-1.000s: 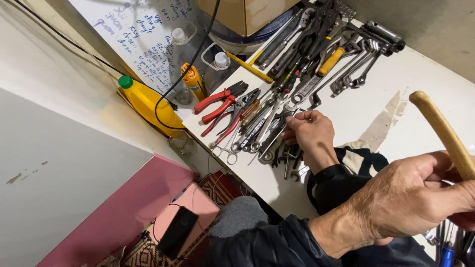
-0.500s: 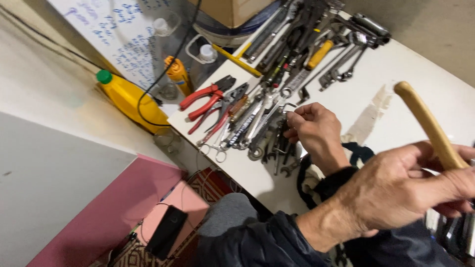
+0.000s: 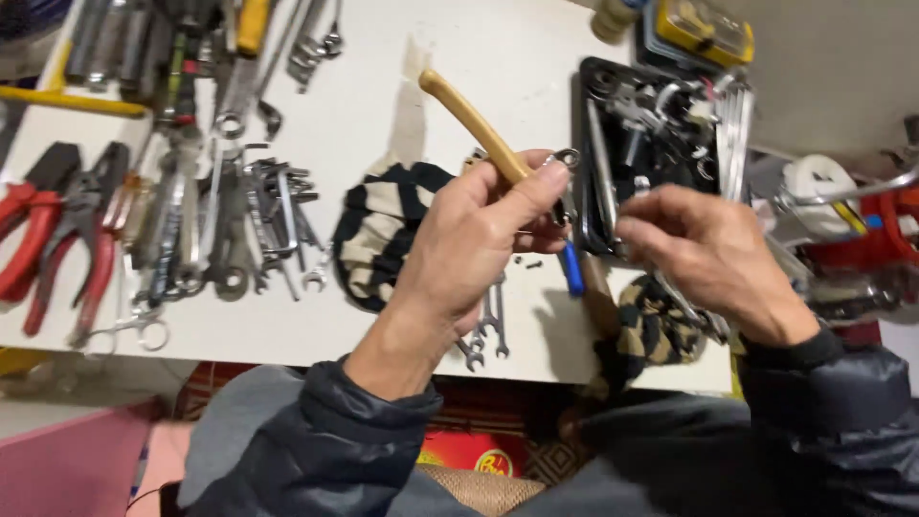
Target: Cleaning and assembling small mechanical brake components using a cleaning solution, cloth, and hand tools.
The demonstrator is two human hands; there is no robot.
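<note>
Both hands are raised above the counter point(image 3: 536, 67): left grip point(image 3: 483, 239) pinching a wooden-handled tool point(image 3: 474, 124), right grip point(image 3: 708, 254) curled, contents unclear, beside a black tray point(image 3: 586, 163).

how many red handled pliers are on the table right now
2 show. Both lie at the table's left edge: one pair of red-handled pliers at the frame border, partly cut off, a second pair just right of it. More may lie outside the frame.

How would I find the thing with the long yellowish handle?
Look at the white table covered in tools. Near its middle, the left hand holds up a tool with a tan handle above a striped cloth. It alone is raised off the table; nearby spanners are bare metal.
</note>
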